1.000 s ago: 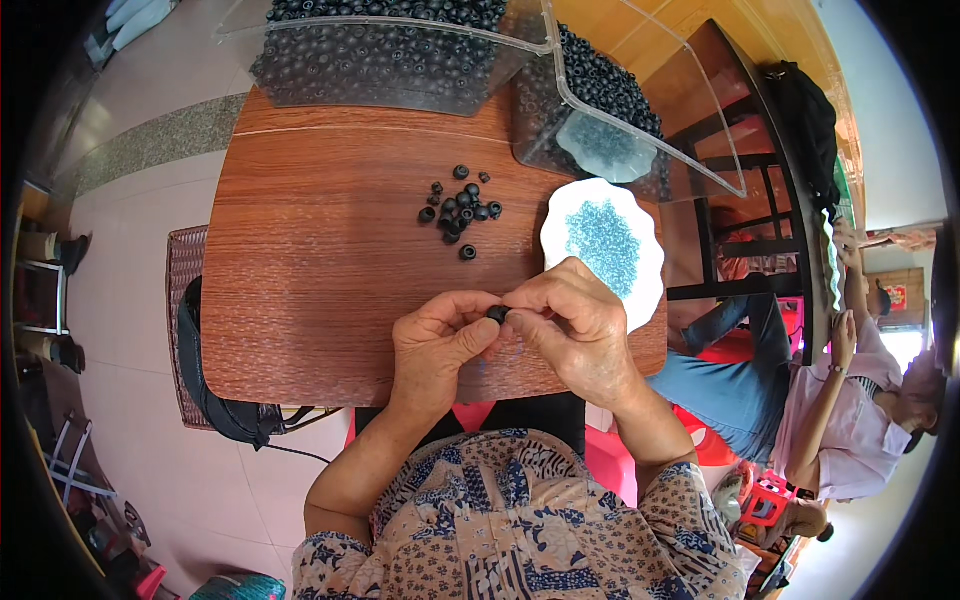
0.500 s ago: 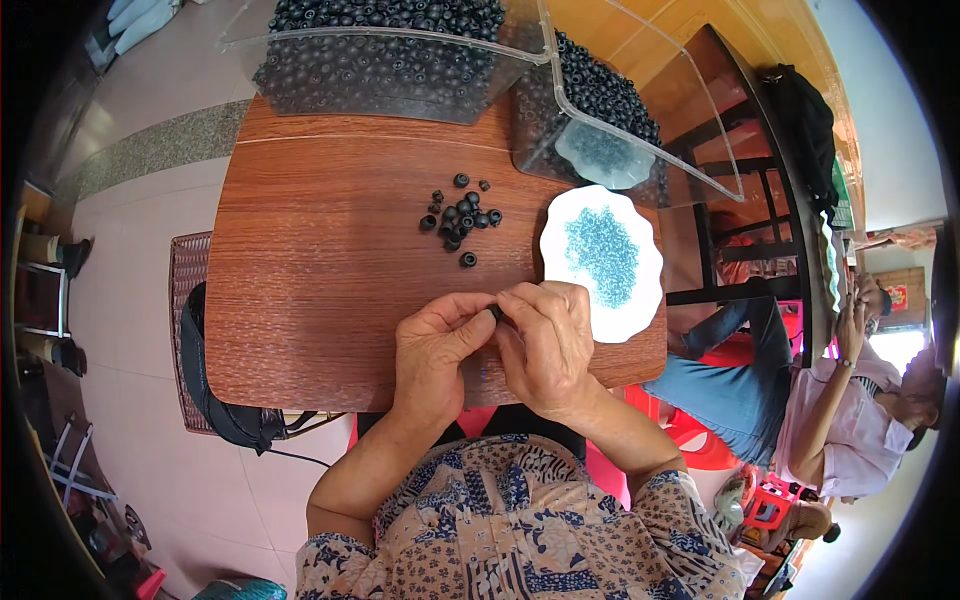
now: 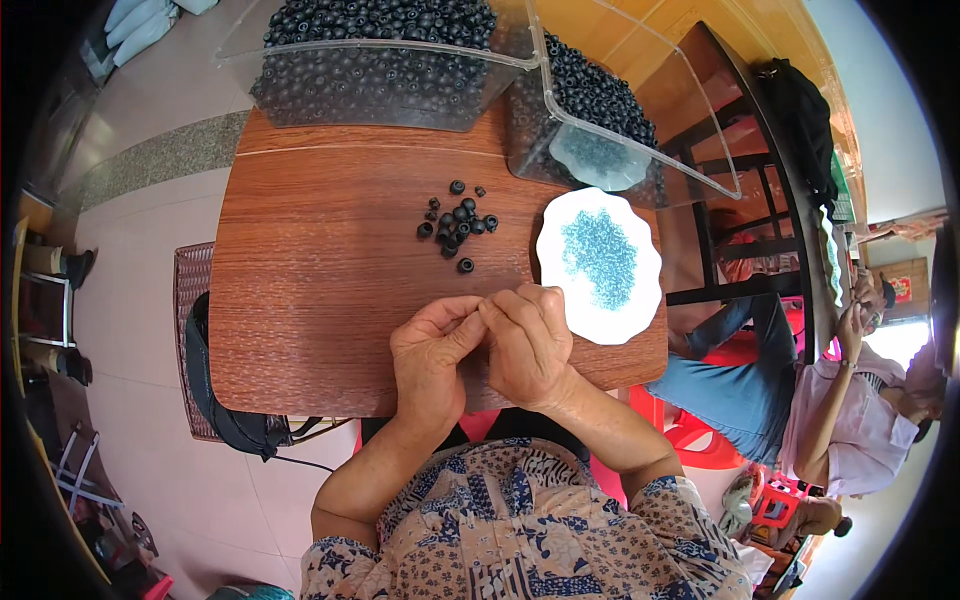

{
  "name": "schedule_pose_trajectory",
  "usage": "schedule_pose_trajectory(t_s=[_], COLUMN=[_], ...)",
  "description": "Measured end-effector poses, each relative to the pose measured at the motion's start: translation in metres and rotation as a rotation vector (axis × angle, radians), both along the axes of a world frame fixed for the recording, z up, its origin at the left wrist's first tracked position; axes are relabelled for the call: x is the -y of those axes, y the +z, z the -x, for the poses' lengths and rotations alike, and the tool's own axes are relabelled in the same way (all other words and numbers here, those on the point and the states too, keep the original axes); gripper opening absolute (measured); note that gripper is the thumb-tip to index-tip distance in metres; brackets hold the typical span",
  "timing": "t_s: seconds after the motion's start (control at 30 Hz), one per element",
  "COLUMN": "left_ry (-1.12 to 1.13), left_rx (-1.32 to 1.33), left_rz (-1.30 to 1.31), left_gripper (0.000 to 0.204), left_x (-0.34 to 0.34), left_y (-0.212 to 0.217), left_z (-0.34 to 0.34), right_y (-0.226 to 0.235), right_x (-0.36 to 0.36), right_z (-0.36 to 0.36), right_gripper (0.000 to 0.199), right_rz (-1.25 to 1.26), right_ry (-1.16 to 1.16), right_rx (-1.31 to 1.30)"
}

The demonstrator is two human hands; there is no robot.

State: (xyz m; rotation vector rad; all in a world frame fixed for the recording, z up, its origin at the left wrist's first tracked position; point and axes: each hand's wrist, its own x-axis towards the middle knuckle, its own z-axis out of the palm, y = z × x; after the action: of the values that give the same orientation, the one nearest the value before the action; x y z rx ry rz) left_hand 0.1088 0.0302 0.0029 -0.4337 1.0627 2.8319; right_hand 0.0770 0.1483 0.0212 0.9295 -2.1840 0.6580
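Observation:
My left hand (image 3: 430,350) and my right hand (image 3: 530,345) meet above the front part of the brown wooden table (image 3: 300,310). Thumbs and fingertips of both are pinched together on a small black part, which the fingers now hide. Beyond them lies a loose group of small, round black parts with holes (image 3: 465,265), plus a few tinier black bits (image 3: 480,191). Close to the right of my right hand stands a white plate with a wavy rim (image 3: 650,275). A patch of tiny bluish pieces (image 3: 600,258) is spread on it.
Two clear plastic bins, one at the far left (image 3: 400,43) and one at the far right (image 3: 530,150), hold many black parts. A woven chair (image 3: 192,330) with a black bag (image 3: 225,410) stands left of the table. To the right sits another person (image 3: 850,430).
Both hands have shifted slightly left, still pinched together. The black part that showed between the fingertips is now covered. One black part fewer seems to lie in the group.

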Motion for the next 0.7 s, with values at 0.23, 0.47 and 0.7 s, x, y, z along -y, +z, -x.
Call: schedule_pose_trajectory(t_s=[0.23,0.47,0.7], left_ry=[0.044,0.006,0.308], left_rx=[-0.063,-0.085,-0.527], left_rz=[0.058,0.164,1.175], left_gripper=[0.014,0.015,0.016], left_x=[-0.003,0.023,0.073], left_y=[-0.002,0.014,0.087], left_z=[-0.001,-0.002,0.085], right_y=[-0.005,0.019,0.021], right_x=[0.003,-0.001,-0.018], right_z=[0.0,-0.007,0.016], right_gripper=[0.032,0.039,0.035], right_rz=[0.052,0.132,0.092], right_ry=[-0.028,-0.033,-0.043], right_rx=[0.003,0.303,0.301])
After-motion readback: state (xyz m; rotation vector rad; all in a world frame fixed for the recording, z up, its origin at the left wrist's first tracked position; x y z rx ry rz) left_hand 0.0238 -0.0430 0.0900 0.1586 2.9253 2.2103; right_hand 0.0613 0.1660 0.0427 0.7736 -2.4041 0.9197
